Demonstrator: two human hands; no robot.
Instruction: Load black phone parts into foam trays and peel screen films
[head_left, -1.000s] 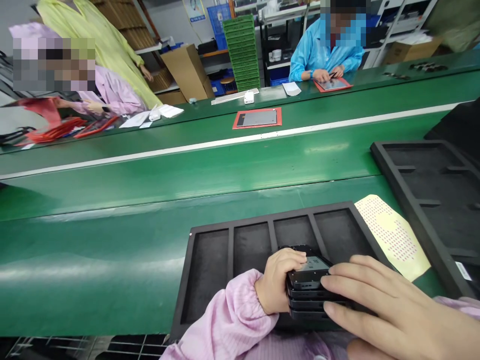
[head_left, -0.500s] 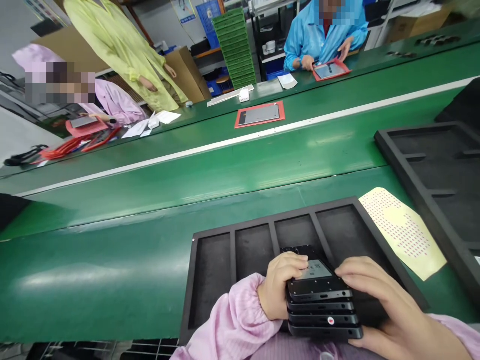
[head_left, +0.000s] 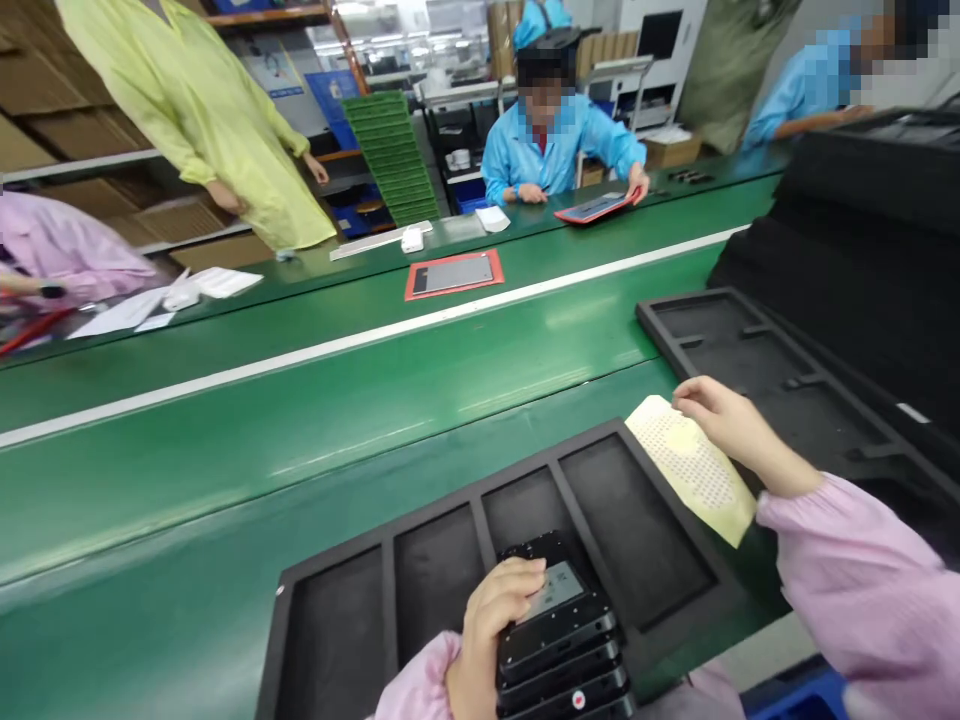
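My left hand (head_left: pixel 495 620) is wrapped round the left side of a stack of several black phones (head_left: pixel 581 620), its fingers lying over the top one. The uppermost phone bears a grey label and small bright dots; a round white-and-red sticker (head_left: pixel 578 700) marks the end of a lower one. Beneath the stack lies a black tray (head_left: pixel 442 505) divided into compartments. My right hand (head_left: pixel 716 415) is over the upper edge of a yellow sheet (head_left: pixel 694 470) printed with rows of small dots. Its thumb and fingertips are pinched together; anything between them is too small to make out.
Another black tray (head_left: pixel 675 340) lies to the right, beside a tall black stack (head_left: pixel 840 250). Across the green bench (head_left: pixel 337 380), a flat grey panel rests on a red mat (head_left: pixel 497 266). A person in blue (head_left: pixel 600 130) handles a similar one. Other people are nearby.
My right hand has left the phone stack and moved up and right to the yellow sheet. The left hand keeps hold of the phones. The view has swung to the right.
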